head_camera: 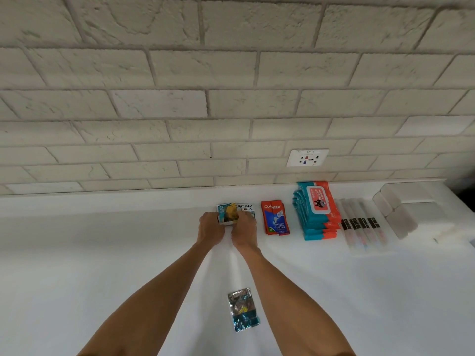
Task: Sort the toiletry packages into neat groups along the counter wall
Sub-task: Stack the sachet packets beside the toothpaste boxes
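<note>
Left hand [210,228]: centre of frame, fingers curled onto the left edge of the flat teal-and-white conditioner sachets [231,213], gripping them.
Right hand [244,228]: just beside the other hand, fingers curled onto the right edge of the same pile, gripping it likewise.
Pile in hand: on the white counter [102,253] near the textured white brick wall [180,111], leftmost in the row. The number of sachets cannot be told.
Groups already set, in order rightward: red toothpaste sachets [275,220]; a stack of teal-and-orange wet-wipe packs [316,209]; clear-wrapped toothbrushes [359,224] laid side by side; white rectangular packets [401,214] at the far right.
Remaining item: one crumpled silver-and-teal foil sachet [243,309], lower centre of frame, between the forearms and well apart from the row.
Progress: judged nearly complete. Four groups look tidy, a fifth is being squared up, and the loose foil sachet has yet to join a group. Its print is too crumpled to say which.
Background: white wall socket [307,158], above the wipes.
</note>
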A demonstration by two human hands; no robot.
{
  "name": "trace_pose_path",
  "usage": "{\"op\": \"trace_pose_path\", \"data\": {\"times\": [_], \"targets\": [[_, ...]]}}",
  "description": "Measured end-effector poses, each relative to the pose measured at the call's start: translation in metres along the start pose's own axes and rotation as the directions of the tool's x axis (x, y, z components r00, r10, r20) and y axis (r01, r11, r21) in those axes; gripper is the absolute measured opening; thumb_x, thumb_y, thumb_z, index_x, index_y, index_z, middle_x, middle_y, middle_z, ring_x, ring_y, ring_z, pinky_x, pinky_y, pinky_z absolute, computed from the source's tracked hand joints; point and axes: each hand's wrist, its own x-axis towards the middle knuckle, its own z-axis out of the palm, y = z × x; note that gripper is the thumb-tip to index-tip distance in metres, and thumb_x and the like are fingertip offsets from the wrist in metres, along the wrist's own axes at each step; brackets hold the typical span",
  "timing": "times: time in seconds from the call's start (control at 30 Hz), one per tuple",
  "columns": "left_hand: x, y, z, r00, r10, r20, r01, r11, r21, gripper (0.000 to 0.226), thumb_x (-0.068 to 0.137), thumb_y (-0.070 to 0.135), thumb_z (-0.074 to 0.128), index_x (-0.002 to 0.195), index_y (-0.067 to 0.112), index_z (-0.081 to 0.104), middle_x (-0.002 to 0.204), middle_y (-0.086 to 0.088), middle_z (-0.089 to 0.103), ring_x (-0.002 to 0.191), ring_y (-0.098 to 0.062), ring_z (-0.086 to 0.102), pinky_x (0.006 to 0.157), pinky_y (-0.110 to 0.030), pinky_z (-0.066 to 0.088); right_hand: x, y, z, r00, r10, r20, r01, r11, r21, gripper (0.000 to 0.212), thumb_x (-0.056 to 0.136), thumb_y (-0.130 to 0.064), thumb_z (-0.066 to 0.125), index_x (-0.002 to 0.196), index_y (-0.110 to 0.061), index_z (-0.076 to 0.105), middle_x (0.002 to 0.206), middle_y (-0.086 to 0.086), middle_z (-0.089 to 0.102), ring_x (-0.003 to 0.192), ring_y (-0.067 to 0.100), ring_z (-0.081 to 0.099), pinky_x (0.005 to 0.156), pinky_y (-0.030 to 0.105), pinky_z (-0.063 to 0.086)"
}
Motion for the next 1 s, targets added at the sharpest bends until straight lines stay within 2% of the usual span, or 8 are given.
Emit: {"op": "trace_pose_path", "data": {"times": [0.1,0.17,0.27,0.37,0.57,0.73,0.87,1.0], "targets": [[-0.004,-0.003,-0.003,0.996,0.090,0.017,-0.091,0.989,0.119,0.030,0.095,0.007,0.060,0.123,0.012,0.069,0.118,-0.010,0.065,0.106,-0.028,0.063,0.077,-0.030,0.050,-0.008,0.005,0.002,0.996,-0.084,0.028,0.087,0.989,-0.119,0.040,0.106,-0.022,0.063,0.145,-0.015,0.056,0.146,0.004,0.058,0.139,0.024,0.052,0.115,0.037,0.050],[-0.011,-0.005,-0.004,0.986,0.159,0.044,-0.164,0.965,0.206,0.040,0.097,0.008,0.059,0.137,0.010,0.060,0.133,-0.010,0.059,0.118,-0.031,0.059,0.090,-0.037,0.055,-0.013,0.010,0.005,0.985,-0.172,0.035,0.175,0.963,-0.207,0.048,0.107,-0.022,0.061,0.153,-0.015,0.050,0.154,0.005,0.054,0.146,0.027,0.046,0.119,0.042,0.044],[-0.021,-0.013,-0.005,0.967,0.239,0.093,-0.256,0.918,0.302,0.048,0.100,0.013,0.058,0.148,0.019,0.051,0.150,-0.003,0.052,0.130,-0.030,0.051,0.100,-0.042,0.053,-0.016,0.020,0.010,0.963,-0.260,0.072,0.270,0.919,-0.286,0.052,0.109,-0.020,0.057,0.160,-0.016,0.044,0.164,0.006,0.046,0.156,0.028,0.037,0.128,0.042,0.030],[-0.025,-0.023,-0.004,0.953,0.257,0.160,-0.299,0.877,0.375,0.051,0.103,0.022,0.052,0.153,0.027,0.045,0.160,0.005,0.042,0.144,-0.025,0.039,0.107,-0.043,0.046,-0.018,0.026,0.013,0.953,-0.269,0.142,0.302,0.892,-0.336,0.058,0.112,-0.021,0.047,0.167,-0.019,0.030,0.174,0.002,0.027,0.163,0.024,0.019,0.132,0.039,0.013],[-0.023,-0.028,-0.005,0.953,0.235,0.192,-0.295,0.866,0.405,0.055,0.106,0.028,0.045,0.160,0.028,0.033,0.167,0.008,0.031,0.154,-0.022,0.025,0.117,-0.045,0.037,-0.014,0.023,0.015,0.943,-0.255,0.212,0.321,0.863,-0.391,0.065,0.113,-0.021,0.042,0.170,-0.020,0.011,0.178,-0.001,0.005,0.165,0.021,0.003,0.134,0.039,0.002],[-0.022,-0.025,-0.006,0.953,0.225,0.201,-0.291,0.860,0.420,0.055,0.108,0.030,0.043,0.161,0.027,0.031,0.168,0.006,0.028,0.155,-0.024,0.023,0.118,-0.046,0.034,-0.010,0.019,0.015,0.941,-0.232,0.246,0.317,0.856,-0.407,0.065,0.114,-0.025,0.041,0.170,-0.019,0.009,0.179,0.000,0.003,0.165,0.022,0.001,0.134,0.040,0.000],[-0.022,-0.024,-0.008,0.955,0.231,0.186,-0.289,0.867,0.405,0.055,0.106,0.028,0.046,0.160,0.028,0.034,0.166,0.005,0.032,0.154,-0.024,0.026,0.117,-0.047,0.038,-0.010,0.015,0.011,0.943,-0.237,0.235,0.314,0.865,-0.390,0.066,0.114,-0.026,0.043,0.170,-0.020,0.009,0.178,0.000,0.005,0.165,0.022,0.001,0.134,0.040,0.001],[-0.028,-0.017,-0.015,0.957,0.261,0.125,-0.290,0.883,0.369,0.055,0.105,0.025,0.050,0.158,0.022,0.038,0.164,0.002,0.037,0.152,-0.021,0.030,0.116,-0.044,0.038,-0.011,0.013,0.002,0.949,-0.262,0.173,0.307,0.894,-0.328,0.061,0.115,-0.026,0.041,0.170,-0.020,0.016,0.177,0.001,0.014,0.165,0.024,0.007,0.126,0.031,-0.006]]}}
